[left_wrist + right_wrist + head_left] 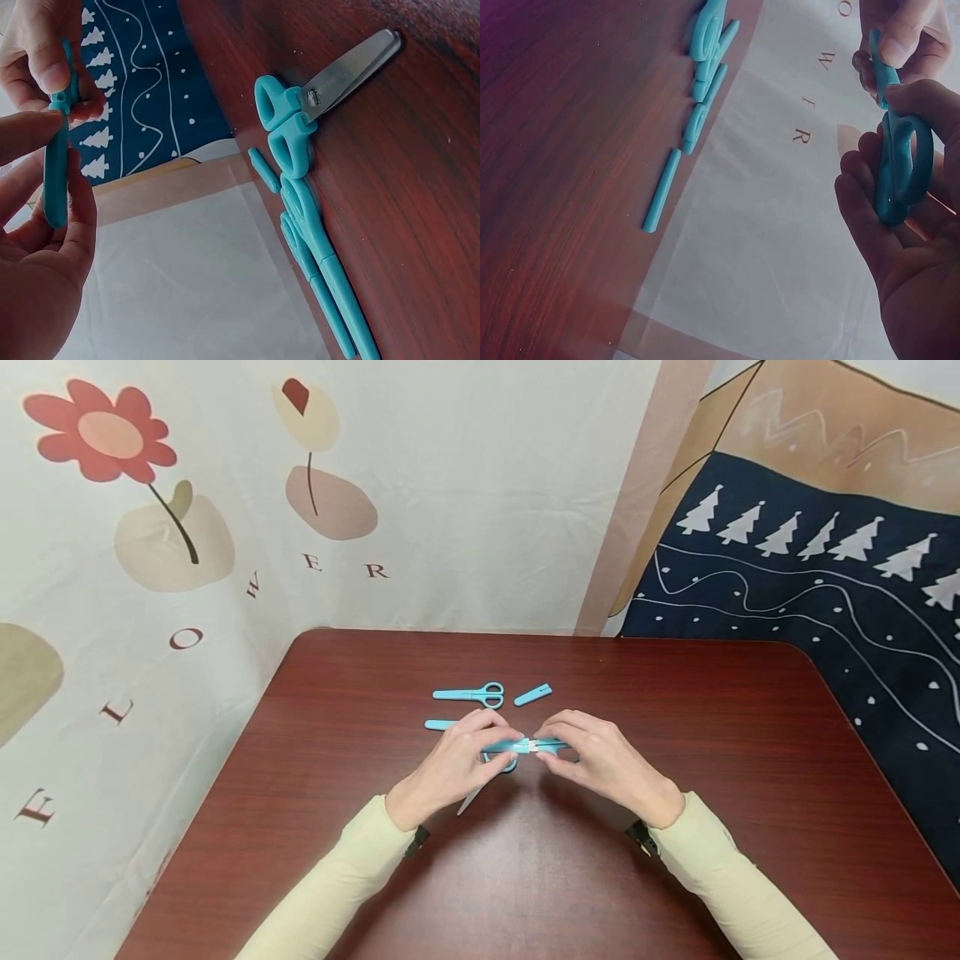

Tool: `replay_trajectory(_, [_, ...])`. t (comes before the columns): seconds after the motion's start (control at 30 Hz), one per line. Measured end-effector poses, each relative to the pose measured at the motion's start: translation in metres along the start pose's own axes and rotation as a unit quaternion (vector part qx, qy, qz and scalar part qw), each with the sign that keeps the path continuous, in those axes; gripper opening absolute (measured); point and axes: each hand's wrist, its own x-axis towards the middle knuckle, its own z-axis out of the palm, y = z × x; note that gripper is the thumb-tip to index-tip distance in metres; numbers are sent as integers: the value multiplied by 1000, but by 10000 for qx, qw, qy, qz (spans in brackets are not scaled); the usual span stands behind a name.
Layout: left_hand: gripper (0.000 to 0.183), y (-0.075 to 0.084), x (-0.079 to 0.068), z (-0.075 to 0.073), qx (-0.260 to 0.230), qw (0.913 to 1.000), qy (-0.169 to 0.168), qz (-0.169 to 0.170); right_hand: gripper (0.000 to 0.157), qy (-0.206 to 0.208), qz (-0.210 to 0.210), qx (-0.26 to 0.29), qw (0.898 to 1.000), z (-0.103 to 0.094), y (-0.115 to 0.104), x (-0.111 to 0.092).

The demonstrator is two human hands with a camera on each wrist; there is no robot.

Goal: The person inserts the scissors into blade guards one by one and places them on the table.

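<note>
My left hand (453, 762) pinches a blue blade cover (55, 180) between thumb and fingers. In my right hand (603, 760) are the blue handles of a pair of scissors (924, 165). The two pieces are in line above the table, and the cover surrounds most of the blades; a short pale strip shows between cover and handles in the head view. Under the left hand lies an uncovered pair of scissors (349, 75), its metal blades close together. Covered scissors (439, 725) lie beside it, partly hidden by that hand in the head view.
Farther back on the brown table (360, 668) lie another pair of covered blue scissors (459, 695) and a loose blue blade cover (533, 695). A printed cloth (480, 527) hangs behind the table, with a dark tree-patterned cloth (787, 585) at the right.
</note>
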Motion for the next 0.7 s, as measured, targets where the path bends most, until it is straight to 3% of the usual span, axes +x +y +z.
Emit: replay_trajectory(0.7, [18, 2, 2, -1, 96, 9999, -67, -49, 27, 19, -46, -15, 10000, 1, -1, 1])
